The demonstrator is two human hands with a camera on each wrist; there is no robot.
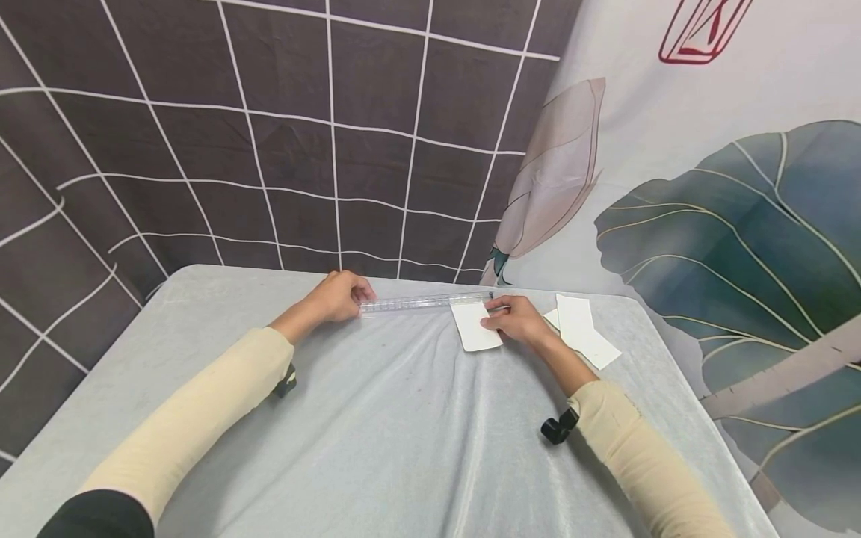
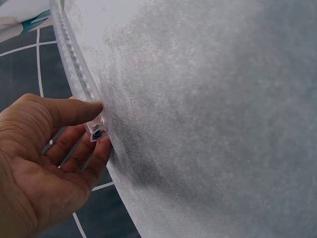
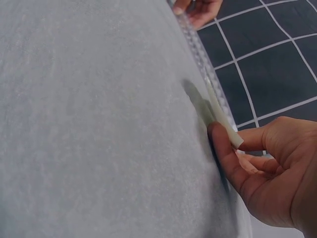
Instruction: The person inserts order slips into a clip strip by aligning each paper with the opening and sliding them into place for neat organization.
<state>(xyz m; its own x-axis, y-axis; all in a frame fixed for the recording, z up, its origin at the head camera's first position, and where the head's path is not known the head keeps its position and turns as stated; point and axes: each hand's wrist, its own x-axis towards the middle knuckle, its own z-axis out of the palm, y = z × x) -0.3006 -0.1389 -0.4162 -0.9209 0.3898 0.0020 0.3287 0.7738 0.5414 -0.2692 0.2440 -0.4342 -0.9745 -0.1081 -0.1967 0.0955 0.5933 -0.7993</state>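
A long, narrow strip of clear plastic (image 1: pixel 424 302), with a ridged row along its length, lies near the table's far edge. My left hand (image 1: pixel 339 295) pinches its left end between thumb and fingers; a small dark spot shows at that end of the strip (image 2: pixel 95 130) in the left wrist view. My right hand (image 1: pixel 516 320) pinches a white rectangular piece of paper or card (image 1: pixel 476 332) by its right side, its upper edge against the strip. Seen from the right wrist, this white piece (image 3: pixel 221 111) is nearly edge-on between thumb and fingers.
Several more white pieces (image 1: pixel 575 321) overlap on the table to the right of my right hand. A pale grey cloth (image 1: pixel 377 433) with creases covers the table. A dark gridded curtain (image 1: pixel 289 149) hangs behind, and a leaf-patterned one (image 1: pixel 673 149) hangs at the right.
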